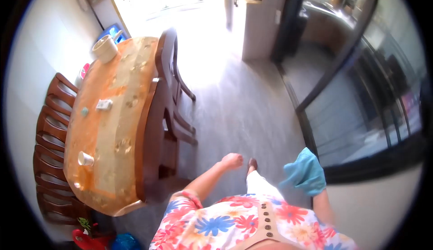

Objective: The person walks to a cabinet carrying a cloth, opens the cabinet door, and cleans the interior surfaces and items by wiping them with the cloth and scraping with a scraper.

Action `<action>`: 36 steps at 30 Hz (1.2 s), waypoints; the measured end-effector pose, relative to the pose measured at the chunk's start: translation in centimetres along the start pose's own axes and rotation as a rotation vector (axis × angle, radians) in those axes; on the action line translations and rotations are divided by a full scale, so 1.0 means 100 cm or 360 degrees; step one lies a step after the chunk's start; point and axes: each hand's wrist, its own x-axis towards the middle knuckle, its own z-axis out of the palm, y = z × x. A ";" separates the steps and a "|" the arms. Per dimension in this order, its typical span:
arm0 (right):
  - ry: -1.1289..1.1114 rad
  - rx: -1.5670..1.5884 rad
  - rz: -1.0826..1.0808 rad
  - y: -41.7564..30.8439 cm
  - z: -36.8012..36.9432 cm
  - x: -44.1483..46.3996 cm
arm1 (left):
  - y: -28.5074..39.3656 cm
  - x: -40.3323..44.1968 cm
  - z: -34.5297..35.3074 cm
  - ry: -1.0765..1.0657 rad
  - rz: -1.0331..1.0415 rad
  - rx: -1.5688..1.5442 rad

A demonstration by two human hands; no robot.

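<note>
My left hand (pixel 232 160) hangs out in front of my body above the grey floor, its fingers curled into a loose fist with nothing showing in it. On the other side, a teal cloth (pixel 306 173) drapes over my right hand and hides the fingers; only the wrist and forearm (pixel 321 205) come out below it. The cloth hangs in folds near the dark frame of the glass door, apart from it as far as I can see.
Left stands a dining table (pixel 122 132) with a patterned cover, a white cup (pixel 85 159), a small white box (pixel 104 104) and a pot (pixel 105 49). Wooden chairs (pixel 173 69) flank it. A sliding glass door (pixel 361 101) is at right, a cabinet (pixel 259 29) ahead.
</note>
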 end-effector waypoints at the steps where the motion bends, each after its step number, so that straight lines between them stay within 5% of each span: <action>1: 0.0043 0.0066 -0.0028 -0.022 0.005 0.033 | -0.028 0.033 -0.001 -0.0039 -0.0033 0.0153; 6: -0.0253 0.0409 0.0048 -0.035 -0.015 0.229 | -0.111 0.074 -0.074 0.0145 -0.0685 -0.0203; 9: -0.0753 -0.0133 -0.0356 -0.076 0.032 0.351 | -0.146 0.082 -0.112 0.0221 -0.0859 -0.0493; 13: -0.1261 -0.0103 -0.0181 -0.100 0.088 0.510 | -0.175 0.130 -0.199 0.0038 -0.1073 -0.0647; 16: -0.1242 -0.0063 -0.0124 -0.110 0.100 0.597 | -0.192 0.205 -0.282 0.0187 -0.0895 -0.0469; 20: -0.0775 -0.0053 -0.0190 -0.119 0.081 0.677 | -0.244 0.348 -0.356 0.0245 -0.0540 -0.0101; 23: -0.0435 -0.0532 -0.0321 -0.151 0.079 0.731 | -0.211 0.423 -0.470 0.0166 -0.0465 -0.0112; 25: -0.0361 -0.0379 -0.0052 -0.150 0.073 0.792 | -0.202 0.463 -0.532 0.0307 -0.0422 -0.0268; 27: -0.0314 0.0499 0.0580 -0.126 0.046 0.855 | -0.207 0.499 -0.571 0.0482 -0.0390 -0.0448; 28: -0.0303 0.0425 0.0476 -0.126 0.049 0.883 | -0.219 0.514 -0.580 0.0485 -0.0414 -0.0429; 30: -0.0322 0.0281 0.0229 -0.132 0.063 0.960 | -0.269 0.547 -0.603 0.0542 -0.0470 -0.0374; 33: -0.0886 0.0386 0.0252 -0.143 0.096 1.079 | -0.345 0.556 -0.630 0.0438 -0.0965 -0.0470; 36: -0.1113 0.0594 0.0758 -0.136 0.132 1.203 | -0.411 0.541 -0.644 0.0593 -0.1224 -0.0685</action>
